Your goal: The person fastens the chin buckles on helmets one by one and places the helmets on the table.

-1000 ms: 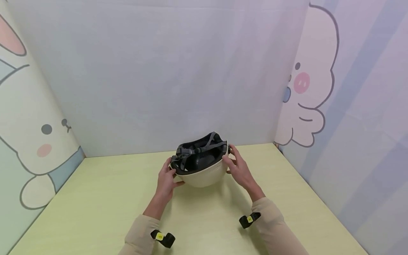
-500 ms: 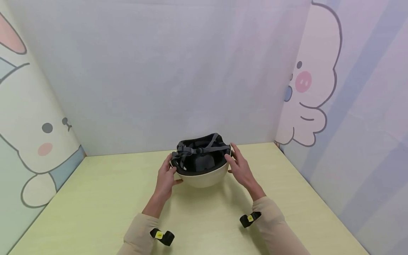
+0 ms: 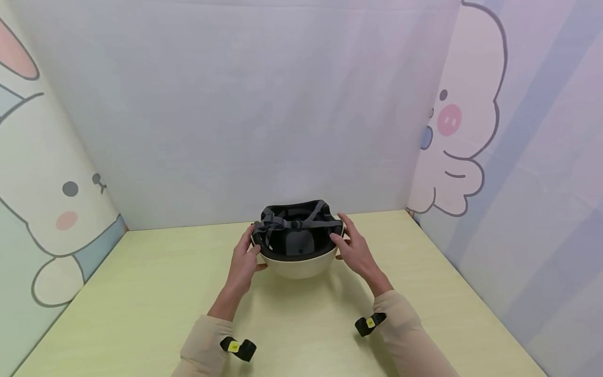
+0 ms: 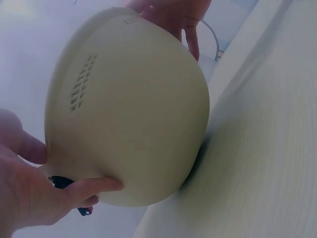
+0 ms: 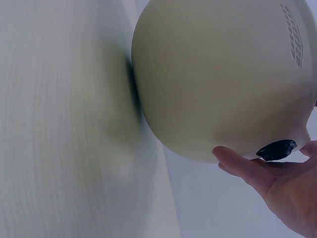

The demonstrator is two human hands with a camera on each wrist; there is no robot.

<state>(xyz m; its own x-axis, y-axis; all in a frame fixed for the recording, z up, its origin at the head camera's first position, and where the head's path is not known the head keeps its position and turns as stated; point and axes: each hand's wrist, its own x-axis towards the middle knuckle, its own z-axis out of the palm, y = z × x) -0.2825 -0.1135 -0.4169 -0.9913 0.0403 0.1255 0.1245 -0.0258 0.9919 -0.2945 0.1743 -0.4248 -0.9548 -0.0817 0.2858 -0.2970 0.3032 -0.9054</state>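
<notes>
A cream helmet [image 3: 299, 268] lies upside down toward the back of the table, its black padded inside facing up. Grey straps [image 3: 311, 224] with a buckle cross the opening. My left hand [image 3: 242, 263] grips the helmet's left side, thumb at the rim and other fingers along the outer shell. On the opposite side my right hand [image 3: 354, 251] holds the rim the same way. In the right wrist view a black knob [image 5: 277, 149] sits on the shell by that hand. Both wrist views show vent slots [image 4: 83, 83] in the smooth shell.
The pale yellow-green table [image 3: 165, 293] meets a plain light curtain [image 3: 264, 104] behind the helmet. Side panels with cartoon animals, a rabbit-like one [image 3: 52, 209] on the left and a pig [image 3: 464, 115] on the right, border the table. Each sleeve carries a black strapped camera [image 3: 369, 323].
The helmet has turned and levelled between my hands: its right side has come down, and its opening now sits more evenly upward. Both hands have kept their hold on it.
</notes>
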